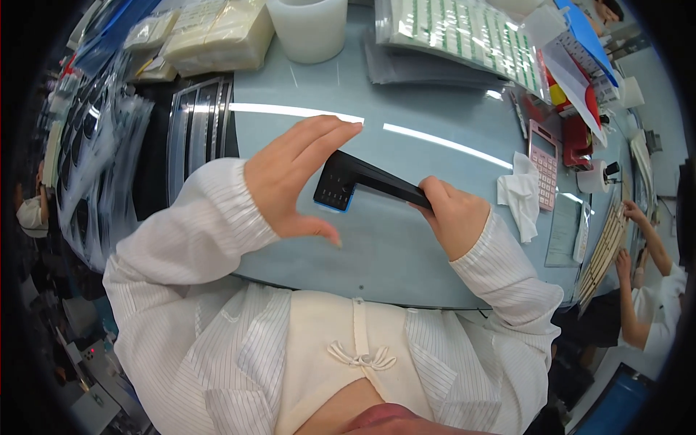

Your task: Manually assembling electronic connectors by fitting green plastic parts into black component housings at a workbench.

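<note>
My right hand [458,216] is closed around the end of a long black handle. The handle belongs to a black handled device [338,183] with a broad flat head, small pale markings and a blue lower edge; its exact kind I cannot make out. At the head's left side is my left hand [293,177], fingers stretched out and thumb spread wide below. Whether those fingers touch the head is unclear. The device is over the grey-blue tabletop [406,254], its head at the left and its handle slanting down to the right.
Clear plastic bags [101,174] and dark strips [199,123] are at the left. Wrapped packs [217,40], a white tub [308,29] and green-marked sheets [457,36] stand along the back. To the right are a crumpled tissue [519,196], a pink calculator [542,163] and another person's hands [632,212].
</note>
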A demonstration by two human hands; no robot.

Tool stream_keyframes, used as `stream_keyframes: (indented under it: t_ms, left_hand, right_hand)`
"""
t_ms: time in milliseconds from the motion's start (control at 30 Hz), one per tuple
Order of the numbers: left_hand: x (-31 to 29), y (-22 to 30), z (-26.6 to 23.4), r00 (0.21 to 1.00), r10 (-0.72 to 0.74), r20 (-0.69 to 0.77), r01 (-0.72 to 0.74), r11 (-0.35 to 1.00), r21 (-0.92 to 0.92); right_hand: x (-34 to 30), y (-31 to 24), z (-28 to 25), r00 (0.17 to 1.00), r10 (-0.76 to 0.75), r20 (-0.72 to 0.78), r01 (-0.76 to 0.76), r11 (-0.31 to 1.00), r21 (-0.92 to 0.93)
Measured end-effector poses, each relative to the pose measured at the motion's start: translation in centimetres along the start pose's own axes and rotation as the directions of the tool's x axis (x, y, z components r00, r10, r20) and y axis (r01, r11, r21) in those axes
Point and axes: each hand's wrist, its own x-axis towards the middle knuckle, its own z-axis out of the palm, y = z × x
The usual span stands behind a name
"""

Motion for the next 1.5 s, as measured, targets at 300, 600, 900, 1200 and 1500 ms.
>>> stream_keyframes:
  t_ms: [300, 600, 900, 1200, 1500]
  left_hand:
    - [1.0, -0.9, 1.5, 0.912, -0.177, 0.370, 0.180, 0.983, 0.025]
    - [0.2, -1.7, 3.3, 0.924, -0.201, 0.326, 0.195, 0.979, 0.051]
    - [-0.6, -2.0, 5.4, 0.947, -0.178, 0.266, 0.173, 0.984, 0.043]
    - [0.1, -2.1, 5.0, 0.895, -0.253, 0.368, 0.241, 0.967, 0.080]
    - [-0.1, -1.4, 3.7, 0.906, -0.227, 0.358, 0.223, 0.973, 0.052]
  right_hand:
    - [1.7, -0.6, -0.8, 0.985, 0.021, 0.173, -0.040, 0.994, 0.106]
    - [0.7, 2.3, -0.7, 0.981, -0.059, 0.183, -0.006, 0.942, 0.337]
    - [-0.6, 4.2, 1.5, 0.997, -0.072, 0.003, 0.070, 0.969, 0.238]
    - [-3.2, 6.3, 1.3, 0.994, 0.102, 0.039, -0.108, 0.969, 0.220]
    - [-3.5, 7.2, 1.7, 0.988, 0.072, -0.134, -0.026, 0.947, 0.319]
